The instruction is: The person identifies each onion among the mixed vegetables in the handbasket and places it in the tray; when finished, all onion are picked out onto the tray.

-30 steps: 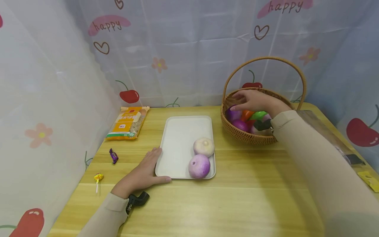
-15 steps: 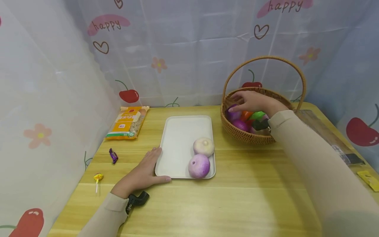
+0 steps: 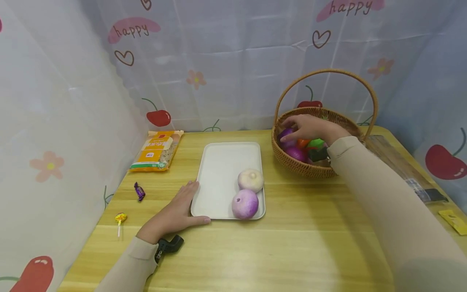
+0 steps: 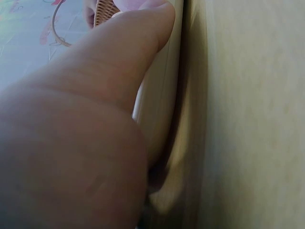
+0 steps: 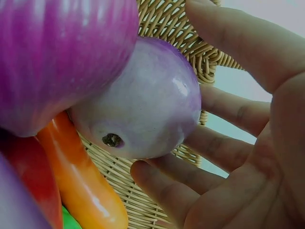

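In the head view my left hand [image 3: 175,211] lies at the near left corner of a white tray [image 3: 218,174], its fingers along the side and thumb along the front edge. A pale onion [image 3: 250,180] and a purplish onion [image 3: 245,204] sit on the tray's right side. My right hand [image 3: 309,127] reaches into a wicker basket [image 3: 292,164]. In the right wrist view its fingers stretch behind a purple-white onion [image 5: 147,100], with the thumb held apart from it. A deeper purple onion [image 5: 62,57] lies beside that one.
Also in the basket are a glossy orange vegetable [image 5: 86,176] and a red one [image 5: 31,171]. The basket handle [image 3: 330,71] arches above. A food packet [image 3: 157,152], purple candy [image 3: 139,192] and lollipop [image 3: 121,219] lie left; a brown board [image 3: 394,162] and yellow wrapper [image 3: 453,222] lie right.
My right hand has sunk slightly lower and a little left into the basket, closer about the onion. The left hand, tray and its two onions stay in place.
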A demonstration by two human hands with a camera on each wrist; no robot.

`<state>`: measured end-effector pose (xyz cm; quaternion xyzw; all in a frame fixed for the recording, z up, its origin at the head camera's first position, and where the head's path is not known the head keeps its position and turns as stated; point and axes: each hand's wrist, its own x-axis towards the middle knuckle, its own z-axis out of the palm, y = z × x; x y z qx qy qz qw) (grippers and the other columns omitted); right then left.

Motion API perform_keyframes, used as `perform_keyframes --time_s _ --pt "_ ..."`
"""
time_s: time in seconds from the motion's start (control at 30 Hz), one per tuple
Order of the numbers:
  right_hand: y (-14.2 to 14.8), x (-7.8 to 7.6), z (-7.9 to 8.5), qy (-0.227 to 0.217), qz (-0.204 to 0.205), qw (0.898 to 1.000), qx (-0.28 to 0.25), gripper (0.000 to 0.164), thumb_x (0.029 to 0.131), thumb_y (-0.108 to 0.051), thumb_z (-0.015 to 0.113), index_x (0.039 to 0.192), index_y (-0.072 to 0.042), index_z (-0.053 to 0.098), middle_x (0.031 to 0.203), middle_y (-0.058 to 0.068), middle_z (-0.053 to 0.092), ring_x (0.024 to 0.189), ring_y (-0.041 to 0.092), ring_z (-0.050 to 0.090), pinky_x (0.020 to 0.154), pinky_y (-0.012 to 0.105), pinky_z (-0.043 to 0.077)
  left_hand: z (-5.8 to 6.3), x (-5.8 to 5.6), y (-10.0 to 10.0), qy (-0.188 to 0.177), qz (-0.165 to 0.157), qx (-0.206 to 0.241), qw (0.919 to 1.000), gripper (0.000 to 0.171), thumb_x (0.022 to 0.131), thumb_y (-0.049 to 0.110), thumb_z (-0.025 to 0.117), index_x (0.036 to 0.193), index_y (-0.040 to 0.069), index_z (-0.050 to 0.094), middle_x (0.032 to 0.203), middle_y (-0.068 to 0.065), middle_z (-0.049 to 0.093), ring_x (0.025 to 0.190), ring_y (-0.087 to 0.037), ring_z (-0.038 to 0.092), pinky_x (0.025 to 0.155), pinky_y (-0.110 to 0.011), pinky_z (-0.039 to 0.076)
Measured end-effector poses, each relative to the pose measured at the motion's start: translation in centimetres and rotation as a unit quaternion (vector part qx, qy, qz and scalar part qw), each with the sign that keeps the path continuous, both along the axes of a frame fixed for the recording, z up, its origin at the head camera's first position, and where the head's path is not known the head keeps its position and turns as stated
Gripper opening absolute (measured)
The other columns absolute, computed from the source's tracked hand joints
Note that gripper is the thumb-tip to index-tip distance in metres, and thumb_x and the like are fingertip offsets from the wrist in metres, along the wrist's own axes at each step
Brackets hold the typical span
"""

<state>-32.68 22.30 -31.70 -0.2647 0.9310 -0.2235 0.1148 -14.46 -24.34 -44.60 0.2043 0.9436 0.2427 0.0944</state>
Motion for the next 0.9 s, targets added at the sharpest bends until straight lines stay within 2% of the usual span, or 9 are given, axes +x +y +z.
perform_keyframes --time_s 0.17,0.5,0.9 --pt "-0.2 0.01 -0.14 0.0 0.001 1.0 0.009 0.066 0.098 -0.038 0.078 0.146 0.002 0.058 0.139 0.021 0.061 0.119 0.036 0.061 0.103 0.057 0.047 -0.03 0.01 -0.04 0.002 -0.001 -0.002 1.0 0.134 0.08 0.085 0.068 0.169 0.003 0.01 0.174 -0.013 0.009 0.159 -0.028 0.001 0.126 -0.05 0.009" --pt "-0.26 0.18 -0.26 -0.008 0.002 1.0 0.027 0.067 0.097 -0.036 0.08 0.147 0.002 0.057 0.143 0.024 0.058 0.129 0.042 0.055 0.107 0.06 0.045 0.11 0.04 0.05 0.0 0.001 0.002 1.0 0.134 0.08 0.085 0.068 0.169 0.004 0.01 0.174 -0.013 0.009 0.159 -0.028 0.001 0.126 -0.05 0.009" --pt "-0.4 0.19 -0.32 0.003 -0.014 1.0 0.021 0.064 0.098 -0.037 0.079 0.14 0.006 0.059 0.136 0.025 0.061 0.124 0.042 0.057 0.104 0.059 0.046 0.39 0.17 0.14 -0.005 0.003 -0.002 1.0 0.134 0.08 0.084 0.069 0.169 0.004 0.011 0.174 -0.013 0.009 0.159 -0.03 0.002 0.126 -0.052 0.01"
